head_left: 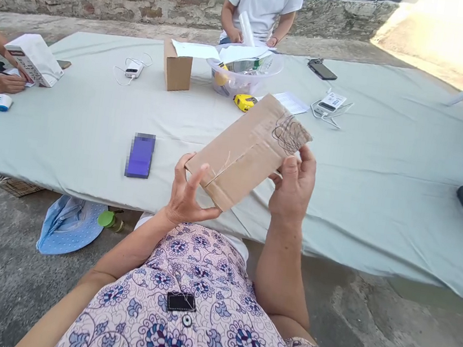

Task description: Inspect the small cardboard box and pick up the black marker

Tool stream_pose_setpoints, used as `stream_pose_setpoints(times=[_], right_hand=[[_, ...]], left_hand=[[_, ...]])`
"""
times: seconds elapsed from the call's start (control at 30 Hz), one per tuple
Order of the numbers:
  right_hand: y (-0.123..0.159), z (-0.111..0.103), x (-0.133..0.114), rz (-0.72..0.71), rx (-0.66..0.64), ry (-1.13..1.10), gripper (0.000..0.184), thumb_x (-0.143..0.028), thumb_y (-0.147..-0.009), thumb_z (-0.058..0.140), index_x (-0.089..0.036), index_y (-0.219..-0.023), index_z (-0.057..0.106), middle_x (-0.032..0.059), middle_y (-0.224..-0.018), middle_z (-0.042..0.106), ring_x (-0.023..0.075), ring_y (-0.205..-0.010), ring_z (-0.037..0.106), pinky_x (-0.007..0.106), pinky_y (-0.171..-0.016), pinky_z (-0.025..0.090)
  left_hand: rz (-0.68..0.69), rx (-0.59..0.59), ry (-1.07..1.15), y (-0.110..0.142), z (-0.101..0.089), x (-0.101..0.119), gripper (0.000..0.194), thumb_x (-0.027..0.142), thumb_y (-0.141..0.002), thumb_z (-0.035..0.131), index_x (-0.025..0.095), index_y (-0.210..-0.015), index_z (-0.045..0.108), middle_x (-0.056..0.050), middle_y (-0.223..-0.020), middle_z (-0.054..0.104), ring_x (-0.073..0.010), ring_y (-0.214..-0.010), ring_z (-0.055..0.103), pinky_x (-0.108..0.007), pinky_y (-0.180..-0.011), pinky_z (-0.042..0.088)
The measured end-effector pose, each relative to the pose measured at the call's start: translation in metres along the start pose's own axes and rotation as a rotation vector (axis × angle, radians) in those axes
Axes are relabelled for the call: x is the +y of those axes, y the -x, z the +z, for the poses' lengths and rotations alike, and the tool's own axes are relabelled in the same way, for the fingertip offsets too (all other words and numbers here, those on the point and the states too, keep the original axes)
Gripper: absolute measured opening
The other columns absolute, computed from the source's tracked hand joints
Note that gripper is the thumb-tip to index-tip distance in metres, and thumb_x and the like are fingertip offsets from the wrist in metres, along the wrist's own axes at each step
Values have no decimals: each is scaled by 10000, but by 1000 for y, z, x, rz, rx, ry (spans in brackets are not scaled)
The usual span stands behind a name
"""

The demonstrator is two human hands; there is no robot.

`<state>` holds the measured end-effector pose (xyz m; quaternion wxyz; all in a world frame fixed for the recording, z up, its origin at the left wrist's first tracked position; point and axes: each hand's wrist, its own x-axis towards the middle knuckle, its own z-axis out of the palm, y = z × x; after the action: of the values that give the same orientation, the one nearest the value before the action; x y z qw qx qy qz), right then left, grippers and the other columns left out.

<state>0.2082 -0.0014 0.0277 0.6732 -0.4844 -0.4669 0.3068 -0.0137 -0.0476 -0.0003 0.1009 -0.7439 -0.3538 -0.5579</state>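
Between my two hands I hold a brown cardboard box (244, 155), tilted and raised above the near edge of the table. Dark scribbled lines mark its upper right end, and a seam runs across its face. My left hand (188, 193) grips the lower left end, thumb and fingers spread around its corners. At the right end, my right hand (293, 184) pinches the edge, thumb in front and some fingers hidden behind. A phone (140, 156) with a blurred purple screen lies on the cloth left of my left hand.
On the cloth-covered table (384, 176) stand a clear plastic basin (243, 81) holding items and papers, another cardboard box (177, 69), a yellow tape measure (245, 102) and white power banks with cables (133, 68). A person in a white shirt (265, 1) sits opposite; others sit at both sides.
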Motion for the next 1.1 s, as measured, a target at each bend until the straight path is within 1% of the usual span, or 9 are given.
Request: stream_pose_setpoints(times=[0.1, 0.27, 0.4, 0.47, 0.53, 0.67, 0.8, 0.93, 1.1], right_hand=[[-3, -4, -11, -10, 91, -65, 523, -746, -837, 611, -325, -1148, 612, -4, -961, 603, 146, -819, 635, 231, -602, 488], [-3, -7, -19, -38, 92, -76, 534, -814, -838, 532, -296, -964, 569, 6, -885, 546, 158, -732, 572, 245, -534, 420], [0, -8, -18, -8, 105, -66, 542, -812, -849, 519, -309, -1040, 578, 14, -946, 586, 176, -811, 619, 259, -575, 463], [4, -5, -18, -12, 84, -37, 546, -783, -851, 556, -328, -1152, 580, 26, -1066, 626, 203, -951, 660, 287, -659, 523], [11, 0, -20, -53, 34, 0, 603, -745, -842, 614, -347, -1290, 553, 52, -1242, 633, 244, -1113, 662, 354, -783, 572], [31, 17, -25, -186, -67, 144, 783, -698, -824, 693, -363, -1488, 447, 99, -1513, 515, 335, -1384, 547, 523, -1025, 543], [45, 29, -28, -295, -108, 333, 938, -705, -750, 776, -358, -1537, 402, 102, -1604, 427, 384, -1539, 358, 660, -1212, 349], [49, 28, -25, -374, -128, 440, 967, -727, -703, 804, -343, -1513, 441, 116, -1627, 390, 402, -1565, 300, 682, -1259, 251], [52, 15, -16, -336, -155, 431, 926, -731, -741, 769, -338, -1514, 446, 128, -1641, 372, 410, -1575, 276, 698, -1244, 263]], left_hand=[[-26, -60, -2, 6, 0, -5, 1048, 567, -572, 876, 338, -1464, 376, -169, -1464, 354, -456, -1405, 446, -677, -1121, 401], [-233, -194, -27, 15, 2, -12, 855, 776, -448, 843, 297, -1123, 633, -154, -1322, 476, -463, -1354, 484, -664, -1075, 433], [-102, -98, 2, 14, 3, -8, 869, 734, -492, 844, 297, -1202, 597, -159, -1352, 451, -457, -1356, 479, -666, -1091, 419], [1, 14, 24, 10, 2, -3, 944, 665, -534, 858, 301, -1336, 517, -169, -1408, 411, -457, -1371, 469, -668, -1108, 409], [5, 73, 29, 6, 1, 2, 1051, 635, -570, 859, 298, -1457, 409, -182, -1448, 385, -457, -1397, 447, -667, -1129, 395], [-260, 66, 61, 1, 1, 9, 1115, 731, -639, 802, 278, -1530, 309, -185, -1448, 420, -432, -1449, 405, -644, -1165, 382], [-604, 41, 326, -1, 3, 14, 1055, 816, -705, 708, 290, -1534, 320, -171, -1489, 442, -350, -1432, 473, -516, -1125, 477], [-899, 119, 611, -8, 2, 18, 998, 774, -651, 775, 295, -1457, 434, -132, -1435, 545, -309, -1332, 569, -431, -1051, 526], [-1219, 284, 867, -22, -3, 17, 780, 661, -662, 796, 301, -1307, 544, -88, -1342, 628, -276, -1248, 608, -342, -886, 561]])
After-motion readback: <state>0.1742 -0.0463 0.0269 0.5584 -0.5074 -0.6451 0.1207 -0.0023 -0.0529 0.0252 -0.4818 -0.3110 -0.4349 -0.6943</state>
